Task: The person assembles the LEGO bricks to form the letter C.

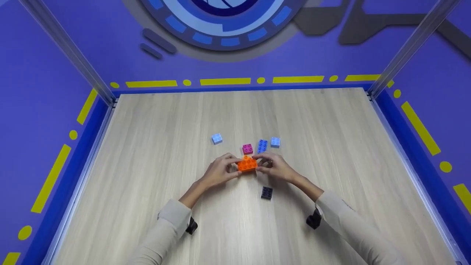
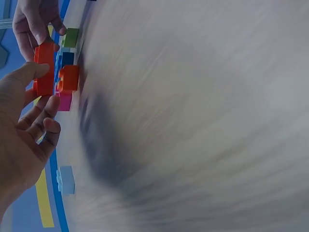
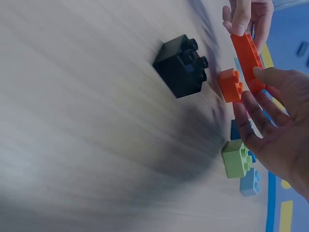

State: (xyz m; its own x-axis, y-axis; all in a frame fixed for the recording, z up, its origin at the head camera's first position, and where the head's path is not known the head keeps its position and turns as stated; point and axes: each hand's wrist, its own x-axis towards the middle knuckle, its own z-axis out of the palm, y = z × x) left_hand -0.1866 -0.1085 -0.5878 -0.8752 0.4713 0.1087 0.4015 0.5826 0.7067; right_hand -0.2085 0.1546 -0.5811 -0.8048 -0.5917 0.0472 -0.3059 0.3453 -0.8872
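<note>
A long orange toy brick (image 1: 247, 165) is held up between both hands. My left hand (image 1: 220, 171) pinches its left end, thumb on the near side. At the other end, the thumb and fingers of my right hand (image 1: 276, 168) grip it. Behind and below it a smaller orange brick (image 3: 229, 86) sits on the table, mostly covered in the head view. Just beyond are a magenta brick (image 1: 247, 148) and a long blue brick (image 1: 262, 145). A green brick (image 3: 235, 159) stands by the right hand, hidden from the head camera.
One light blue brick (image 1: 217, 138) lies to the far left and another light blue brick (image 1: 275, 142) to the right of the blue one. Nearer me on the wooden table (image 1: 147, 147) stands a black brick (image 1: 266, 193). Purple walls (image 1: 235, 66) enclose the table's back and sides.
</note>
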